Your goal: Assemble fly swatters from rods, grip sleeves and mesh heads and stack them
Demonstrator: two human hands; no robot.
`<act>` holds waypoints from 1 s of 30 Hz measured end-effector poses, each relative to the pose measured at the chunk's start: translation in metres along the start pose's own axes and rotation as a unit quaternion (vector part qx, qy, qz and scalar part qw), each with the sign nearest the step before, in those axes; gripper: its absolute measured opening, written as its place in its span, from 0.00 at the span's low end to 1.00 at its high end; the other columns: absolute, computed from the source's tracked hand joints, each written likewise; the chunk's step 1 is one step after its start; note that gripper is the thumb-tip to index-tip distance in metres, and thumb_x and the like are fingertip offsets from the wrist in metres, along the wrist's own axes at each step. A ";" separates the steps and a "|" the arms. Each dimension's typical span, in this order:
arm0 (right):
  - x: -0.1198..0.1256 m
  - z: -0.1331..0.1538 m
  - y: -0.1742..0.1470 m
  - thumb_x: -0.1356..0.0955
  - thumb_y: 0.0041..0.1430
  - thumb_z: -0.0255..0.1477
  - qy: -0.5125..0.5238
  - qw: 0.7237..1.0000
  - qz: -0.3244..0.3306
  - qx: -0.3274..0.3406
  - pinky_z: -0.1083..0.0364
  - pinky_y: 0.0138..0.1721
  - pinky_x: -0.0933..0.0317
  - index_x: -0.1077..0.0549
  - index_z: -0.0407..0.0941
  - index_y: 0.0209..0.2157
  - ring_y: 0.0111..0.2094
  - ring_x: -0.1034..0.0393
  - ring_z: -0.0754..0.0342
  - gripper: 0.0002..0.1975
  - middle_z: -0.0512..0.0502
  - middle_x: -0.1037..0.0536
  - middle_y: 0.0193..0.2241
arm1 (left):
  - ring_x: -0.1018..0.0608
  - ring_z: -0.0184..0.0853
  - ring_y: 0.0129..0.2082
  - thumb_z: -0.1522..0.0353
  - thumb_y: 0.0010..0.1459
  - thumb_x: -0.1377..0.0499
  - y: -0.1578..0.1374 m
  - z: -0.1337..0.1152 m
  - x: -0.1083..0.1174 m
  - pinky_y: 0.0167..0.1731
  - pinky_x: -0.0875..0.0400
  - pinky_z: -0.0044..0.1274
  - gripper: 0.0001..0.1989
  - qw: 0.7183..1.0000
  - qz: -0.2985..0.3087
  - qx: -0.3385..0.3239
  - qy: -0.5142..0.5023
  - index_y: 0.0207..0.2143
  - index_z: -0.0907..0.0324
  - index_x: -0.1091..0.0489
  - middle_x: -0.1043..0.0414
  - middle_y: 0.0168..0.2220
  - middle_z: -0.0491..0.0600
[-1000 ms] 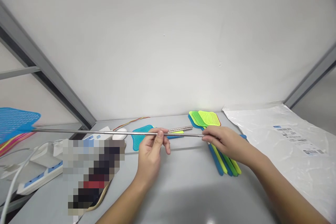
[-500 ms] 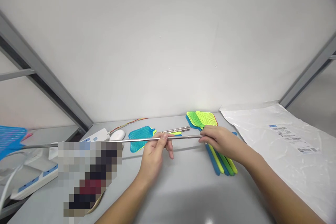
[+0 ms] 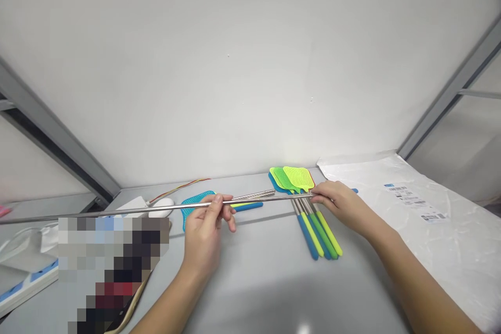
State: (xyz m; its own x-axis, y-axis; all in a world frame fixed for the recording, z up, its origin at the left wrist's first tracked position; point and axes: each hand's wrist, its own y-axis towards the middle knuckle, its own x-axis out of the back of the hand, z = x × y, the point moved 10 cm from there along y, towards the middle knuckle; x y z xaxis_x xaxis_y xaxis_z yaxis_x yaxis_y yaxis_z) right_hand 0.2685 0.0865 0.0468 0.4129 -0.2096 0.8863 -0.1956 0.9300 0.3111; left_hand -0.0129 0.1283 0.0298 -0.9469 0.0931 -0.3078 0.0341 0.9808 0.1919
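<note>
Metal rod [image 3: 148, 210] | pinched by left hand [image 3: 204, 237], and by right hand [image 3: 340, 201] near its right end | held above grey table [image 3: 254, 282], crossing left edge of view | swatters [image 3: 299, 178] fanned beside right hand | white package [image 3: 415, 250] laid at right

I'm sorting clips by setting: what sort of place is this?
Likely a workshop or packing bench, though little of the room shows: grey frame posts flank the tabletop, a white plastic bag with a printed label lies at right, and several similar fly swatters lie bunched together.
</note>
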 end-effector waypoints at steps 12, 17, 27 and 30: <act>0.000 -0.012 -0.003 0.39 0.64 0.38 0.000 0.999 -0.029 -0.029 0.55 0.32 0.42 0.26 0.47 0.34 0.32 0.32 0.52 0.14 0.48 0.24 0.30 | 0.30 0.27 0.21 0.61 0.62 0.45 -0.005 0.005 -0.014 0.30 0.34 0.23 0.11 0.998 0.051 -0.003 0.031 0.38 0.60 0.29 0.35 0.24 0.42; 0.001 0.004 -0.004 0.38 0.63 0.40 -0.019 0.998 -0.061 -0.008 0.55 0.31 0.45 0.26 0.45 0.32 0.27 0.36 0.55 0.15 0.48 0.26 0.26 | 0.30 0.26 0.20 0.61 0.60 0.43 -0.011 0.007 -0.029 0.28 0.34 0.23 0.11 0.992 0.097 -0.008 0.077 0.39 0.59 0.30 0.33 0.26 0.42; 0.003 0.033 -0.008 0.40 0.62 0.46 -0.086 0.992 -0.095 0.016 0.57 0.27 0.52 0.27 0.45 0.28 0.26 0.35 0.56 0.21 0.48 0.28 0.22 | 0.29 0.27 0.20 0.60 0.56 0.40 -0.015 0.004 -0.035 0.29 0.34 0.23 0.12 0.985 0.118 -0.003 0.125 0.34 0.60 0.28 0.31 0.25 0.43; -0.001 0.030 -0.006 0.39 0.62 0.46 -0.093 0.992 -0.084 0.014 0.58 0.27 0.51 0.28 0.46 0.29 0.27 0.34 0.56 0.20 0.48 0.26 0.24 | 0.29 0.28 0.20 0.59 0.56 0.39 -0.011 0.004 -0.033 0.28 0.34 0.23 0.13 0.987 0.108 -0.003 0.123 0.33 0.61 0.28 0.31 0.25 0.44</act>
State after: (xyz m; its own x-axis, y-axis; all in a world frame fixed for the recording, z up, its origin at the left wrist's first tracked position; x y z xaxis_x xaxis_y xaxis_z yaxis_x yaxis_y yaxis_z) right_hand 0.2420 0.0721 0.0543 0.2715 -0.4156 0.8681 -0.1636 0.8689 0.4672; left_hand 0.0192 0.1152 0.0345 -0.9668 0.2544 -0.0238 0.2420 0.9416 0.2340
